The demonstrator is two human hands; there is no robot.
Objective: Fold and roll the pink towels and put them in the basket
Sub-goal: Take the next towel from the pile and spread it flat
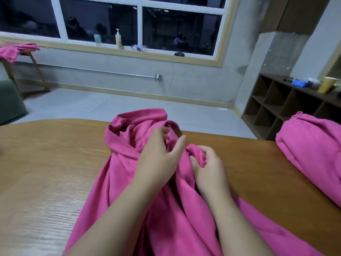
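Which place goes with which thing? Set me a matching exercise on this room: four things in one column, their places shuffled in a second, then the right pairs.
Things
1. pump bottle
2. yellow cup
3. crumpled pink towel
4. wall socket

Places
A. on the wooden table, under both hands
B. on the window sill
C. low on the wall below the window
D. on top of the cubby shelf

Pairs: 1-B, 2-D, 3-A, 4-C

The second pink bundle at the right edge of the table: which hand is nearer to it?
Right. The right hand grips the crumpled towel nearer the bundle; the left hand lies farther left.
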